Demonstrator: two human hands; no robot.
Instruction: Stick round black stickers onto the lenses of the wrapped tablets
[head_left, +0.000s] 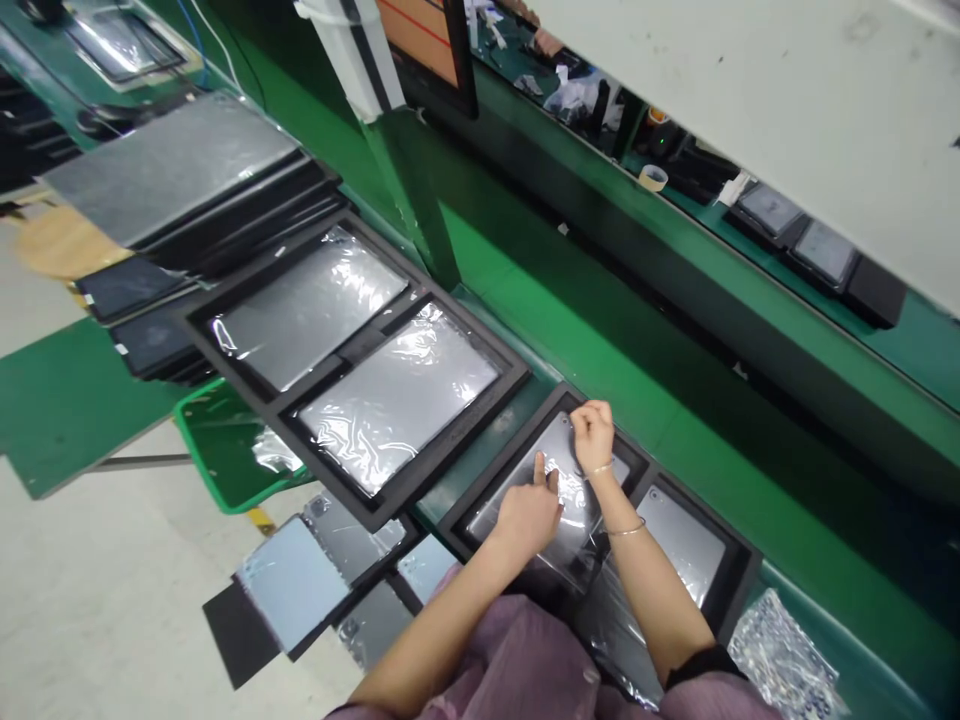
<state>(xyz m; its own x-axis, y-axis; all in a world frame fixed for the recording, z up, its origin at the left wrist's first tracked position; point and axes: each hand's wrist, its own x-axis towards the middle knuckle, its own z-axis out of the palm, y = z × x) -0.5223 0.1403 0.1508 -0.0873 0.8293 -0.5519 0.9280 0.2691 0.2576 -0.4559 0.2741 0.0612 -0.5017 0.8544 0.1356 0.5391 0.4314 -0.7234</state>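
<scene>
A grey tablet (499,510) under shiny clear film lies in the left recess of a black foam tray (739,580) before me. My left hand (527,515) rests on it, index finger stretched out over the surface. At the tablet's upper right corner, my right hand (593,437) has its fingers pinched together, seemingly on the edge of the clear film (571,505); the fingertips are partly hidden. A second grey tablet (686,545) sits in the tray's right recess, partly behind my right forearm. Loose glossy film-covered material (611,625) lies close to my body.
Left of me, another foam tray (517,378) holds two film-covered tablets (405,395). Further left is a stack of dark trays (240,200). A green bin (214,455) and film-wrapped panels (296,580) sit below. A bag of small parts (787,655) lies at right.
</scene>
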